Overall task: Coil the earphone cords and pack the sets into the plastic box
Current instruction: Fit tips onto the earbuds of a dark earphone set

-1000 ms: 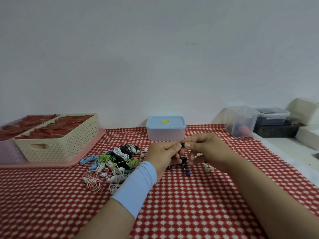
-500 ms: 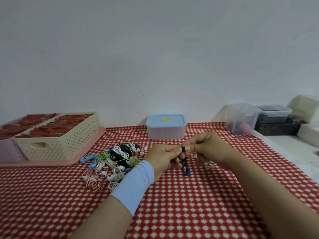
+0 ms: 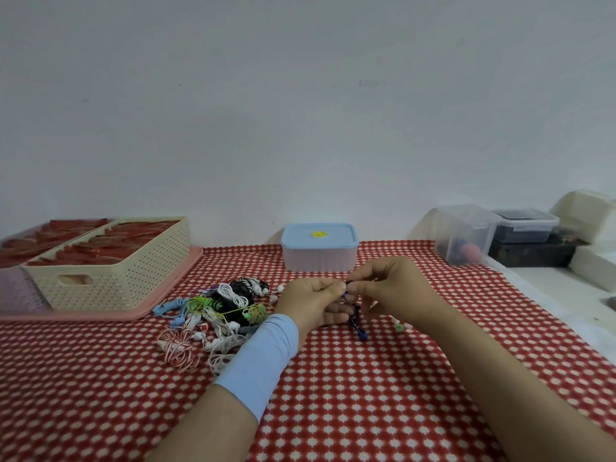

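Barely moved, left hand [image 3: 310, 305] and right hand [image 3: 393, 291] both pinch the cord [image 3: 356, 320], its end hanging below; pile [image 3: 226, 305] at left, box [image 3: 319, 248] behind

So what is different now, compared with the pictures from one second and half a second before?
Almost nothing moved. The left hand and the right hand still pinch the dark earphone cord between them, and its blue-tipped end hangs below as before. Nothing was taken hold of or let go. The pile of earphones and the plastic box, lid on, stayed in place.
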Available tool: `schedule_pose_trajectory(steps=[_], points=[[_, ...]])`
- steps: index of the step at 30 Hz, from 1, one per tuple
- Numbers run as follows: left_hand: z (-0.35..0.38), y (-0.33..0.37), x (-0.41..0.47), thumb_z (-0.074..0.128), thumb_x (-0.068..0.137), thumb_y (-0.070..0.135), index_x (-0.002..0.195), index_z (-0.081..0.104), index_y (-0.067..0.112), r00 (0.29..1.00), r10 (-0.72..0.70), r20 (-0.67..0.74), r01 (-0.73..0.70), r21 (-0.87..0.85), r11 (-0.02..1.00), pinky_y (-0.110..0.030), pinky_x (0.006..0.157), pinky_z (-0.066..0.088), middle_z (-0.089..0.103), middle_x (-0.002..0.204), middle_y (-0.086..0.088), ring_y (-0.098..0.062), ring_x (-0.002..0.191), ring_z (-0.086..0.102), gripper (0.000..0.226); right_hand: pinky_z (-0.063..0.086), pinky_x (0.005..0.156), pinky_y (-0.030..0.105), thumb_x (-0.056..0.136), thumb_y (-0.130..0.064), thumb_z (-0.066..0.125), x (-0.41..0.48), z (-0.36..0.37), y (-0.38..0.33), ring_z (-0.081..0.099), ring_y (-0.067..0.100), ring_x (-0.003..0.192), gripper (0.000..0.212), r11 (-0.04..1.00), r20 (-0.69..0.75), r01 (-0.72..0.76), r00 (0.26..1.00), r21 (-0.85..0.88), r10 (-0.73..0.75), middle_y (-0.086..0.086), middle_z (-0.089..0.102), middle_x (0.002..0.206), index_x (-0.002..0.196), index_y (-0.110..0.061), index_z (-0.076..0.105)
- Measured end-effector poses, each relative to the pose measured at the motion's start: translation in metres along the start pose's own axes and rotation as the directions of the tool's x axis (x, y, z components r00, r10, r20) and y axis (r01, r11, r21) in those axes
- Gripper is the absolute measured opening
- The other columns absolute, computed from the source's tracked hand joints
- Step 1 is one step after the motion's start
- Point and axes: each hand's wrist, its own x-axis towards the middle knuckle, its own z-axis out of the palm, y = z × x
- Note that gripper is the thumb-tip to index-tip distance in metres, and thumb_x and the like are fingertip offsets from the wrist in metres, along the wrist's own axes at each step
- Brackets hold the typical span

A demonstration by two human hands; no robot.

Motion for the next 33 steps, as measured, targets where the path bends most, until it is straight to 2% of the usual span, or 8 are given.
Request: schedule_pose_trajectory(steps=[3, 10, 13, 17, 20, 24, 29, 33], points=[[-0.003, -0.002, 0.001, 0.067, 0.092, 0.015, 0.099, 0.073, 0.003, 1.0, -0.024, -0.011, 0.023, -0.031, 0.999, -0.024, 0.059, 0.056, 0.075, 0.09, -0.012, -0.015, 0.07, 0.07, 0.015, 0.06, 0.051, 0.034, 0.084, -0.007, 0.077, 0.0, 0.0, 0.0, 0.067, 0.021, 0.053, 0.012, 1.0, -0.022, 0.028, 0.999, 0.01, -0.028, 0.007, 0.075, 0.071, 0.095, -0.012, 0.078], [-0.002, -0.003, 0.002, 0.069, 0.091, 0.017, 0.1, 0.073, 0.002, 0.996, -0.084, -0.016, 0.083, -0.082, 0.993, -0.023, 0.057, 0.055, 0.071, 0.08, -0.008, -0.012, 0.062, 0.062, 0.017, 0.062, 0.061, 0.033, 0.079, -0.009, 0.083, 0.0, -0.004, -0.002, 0.072, 0.03, 0.064, 0.012, 0.992, 0.018, 0.064, 0.998, -0.105, -0.063, 0.001, 0.076, 0.073, 0.089, -0.014, 0.08], [-0.002, 0.0, 0.001, 0.069, 0.091, 0.017, 0.098, 0.072, 0.002, 0.995, -0.102, 0.005, 0.102, -0.075, 0.992, -0.023, 0.054, 0.055, 0.07, 0.079, -0.008, -0.011, 0.059, 0.06, 0.017, 0.061, 0.059, 0.034, 0.08, -0.01, 0.081, 0.0, -0.005, -0.001, 0.071, 0.03, 0.061, 0.005, 0.988, 0.0, 0.078, 0.997, -0.135, -0.079, 0.001, 0.075, 0.069, 0.085, -0.01, 0.08], [-0.003, 0.001, 0.001, 0.068, 0.091, 0.018, 0.099, 0.071, 0.002, 0.991, -0.128, 0.026, 0.13, -0.092, 0.987, -0.023, 0.054, 0.054, 0.068, 0.073, -0.005, -0.011, 0.059, 0.06, 0.018, 0.061, 0.058, 0.033, 0.08, -0.012, 0.082, -0.002, -0.003, -0.003, 0.071, 0.027, 0.06, 0.012, 0.986, -0.002, 0.088, 0.996, -0.144, -0.09, -0.002, 0.076, 0.076, 0.09, -0.017, 0.079], [-0.003, 0.0, 0.001, 0.066, 0.092, 0.014, 0.102, 0.071, 0.002, 0.995, -0.099, 0.031, 0.102, -0.103, 0.989, -0.022, 0.056, 0.055, 0.067, 0.077, -0.006, -0.011, 0.06, 0.062, 0.016, 0.06, 0.057, 0.028, 0.081, -0.01, 0.081, -0.002, -0.003, -0.005, 0.07, 0.022, 0.06, 0.011, 0.994, 0.013, 0.069, 0.998, -0.09, -0.068, -0.002, 0.077, 0.076, 0.09, -0.015, 0.081], [-0.002, -0.001, -0.001, 0.065, 0.092, 0.009, 0.1, 0.072, 0.004, 0.997, -0.06, 0.04, 0.065, -0.112, 0.992, -0.022, 0.058, 0.056, 0.069, 0.083, -0.008, -0.012, 0.063, 0.064, 0.011, 0.059, 0.056, 0.03, 0.08, -0.008, 0.081, -0.003, -0.003, -0.007, 0.067, 0.018, 0.057, 0.01, 0.999, 0.023, 0.033, 0.999, -0.024, -0.032, 0.002, 0.077, 0.075, 0.088, -0.013, 0.08], [-0.006, 0.003, -0.002, 0.063, 0.093, 0.01, 0.1, 0.074, 0.005, 0.997, 0.028, 0.067, -0.021, -0.096, 0.995, -0.023, 0.062, 0.056, 0.069, 0.077, -0.004, -0.011, 0.067, 0.063, 0.013, 0.06, 0.063, 0.035, 0.092, -0.02, 0.07, -0.005, -0.009, -0.009, 0.068, 0.021, 0.068, 0.021, 0.961, 0.083, -0.132, 0.99, 0.243, 0.114, 0.002, 0.077, 0.083, 0.112, -0.02, 0.076], [-0.007, 0.004, -0.002, 0.065, 0.092, 0.008, 0.095, 0.075, 0.005, 0.995, 0.078, 0.067, -0.072, -0.085, 0.994, -0.023, 0.062, 0.057, 0.067, 0.073, -0.006, -0.012, 0.066, 0.064, 0.011, 0.058, 0.069, 0.041, 0.086, -0.013, 0.074, -0.004, -0.011, -0.008, 0.064, 0.021, 0.069, 0.022, 0.924, 0.141, -0.214, 0.974, 0.317, 0.177, 0.019, 0.074, 0.096, 0.107, -0.012, 0.079]])
